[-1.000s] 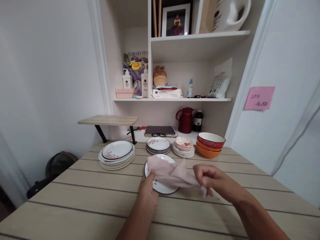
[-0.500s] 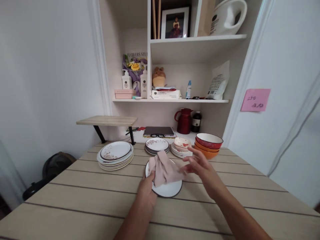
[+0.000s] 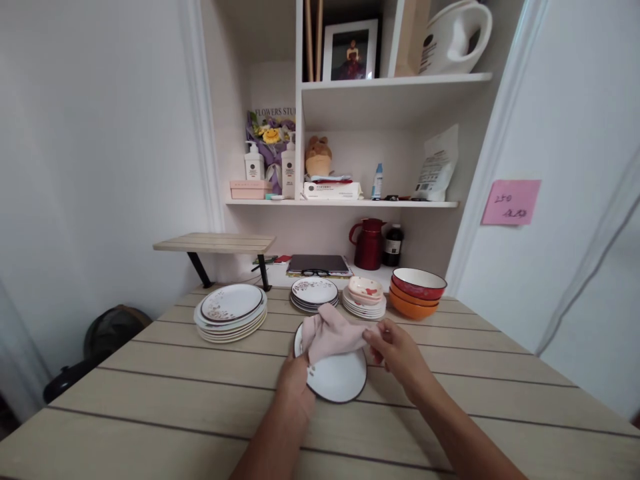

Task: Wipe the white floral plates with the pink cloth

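Note:
A white plate with a dark rim [image 3: 340, 380] is in front of me above the wooden table, tilted a little. My left hand [image 3: 295, 383] grips its left edge, with the thumb near the cloth. Across the plate's upper part lies a crumpled pale pink cloth [image 3: 330, 333]. My right hand [image 3: 395, 350] pinches the cloth's right end between thumb and fingers, just off the plate's right edge. The cloth hides the plate's far part, and the left fingers under the plate are out of sight.
Behind the plate stand a stack of small patterned plates [image 3: 314, 291], small dishes with a pink bowl [image 3: 365, 288], and orange and red bowls [image 3: 417, 290]. Larger plates [image 3: 231, 307] are stacked at left, near a small raised shelf [image 3: 215, 243]. A red jug [image 3: 369, 243] stands at the back.
My right hand has come down and left from above the cloth and has taken hold of its right end. The cloth's right end is now drawn up. My left hand keeps the plate.

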Motion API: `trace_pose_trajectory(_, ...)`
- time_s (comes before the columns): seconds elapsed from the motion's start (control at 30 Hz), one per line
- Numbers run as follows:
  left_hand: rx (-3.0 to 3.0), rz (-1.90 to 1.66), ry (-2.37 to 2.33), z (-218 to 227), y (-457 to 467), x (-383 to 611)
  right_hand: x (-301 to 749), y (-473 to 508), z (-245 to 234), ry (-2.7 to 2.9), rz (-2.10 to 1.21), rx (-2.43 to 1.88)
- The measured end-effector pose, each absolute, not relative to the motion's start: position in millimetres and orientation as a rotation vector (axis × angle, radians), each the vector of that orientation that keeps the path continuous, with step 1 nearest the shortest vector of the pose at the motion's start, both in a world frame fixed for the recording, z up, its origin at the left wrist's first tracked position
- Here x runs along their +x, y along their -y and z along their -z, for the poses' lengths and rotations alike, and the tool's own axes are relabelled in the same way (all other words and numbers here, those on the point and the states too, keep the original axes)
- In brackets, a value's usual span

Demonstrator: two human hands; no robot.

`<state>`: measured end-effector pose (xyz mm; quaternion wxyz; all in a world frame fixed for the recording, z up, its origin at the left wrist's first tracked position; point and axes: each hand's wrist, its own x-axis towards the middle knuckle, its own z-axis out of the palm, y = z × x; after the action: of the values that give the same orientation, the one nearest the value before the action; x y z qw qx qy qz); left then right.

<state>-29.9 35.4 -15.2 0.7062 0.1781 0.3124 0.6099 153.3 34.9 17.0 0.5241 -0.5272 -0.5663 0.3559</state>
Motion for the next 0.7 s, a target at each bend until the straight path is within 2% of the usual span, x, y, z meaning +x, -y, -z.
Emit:
trace_pose_trajectory(0.17,0.441,-1.375,-0.800,17.9,-33.4,-30.1,161.1,-35.1,-19.7,1.299,-0.873,-1.338)
trace_pose_trajectory(0.47,0.376,-1.389,-0.871,20.6,-35.1,-31.9,158.5,-22.4,-34.3,1.149,-1.176,-1.581)
trace_pose_trajectory(0.57,0.365,-1.387,-0.878,21.2,-34.5,-31.4,158.4,-25.1,-24.9,1.282,-1.232,-1.593)
trace_pose_trajectory(0.7,0.357,-1.392,-0.879,20.1,-33.2,-29.3,157.9,-37.3,-3.5,1.618,-0.931,-1.637)
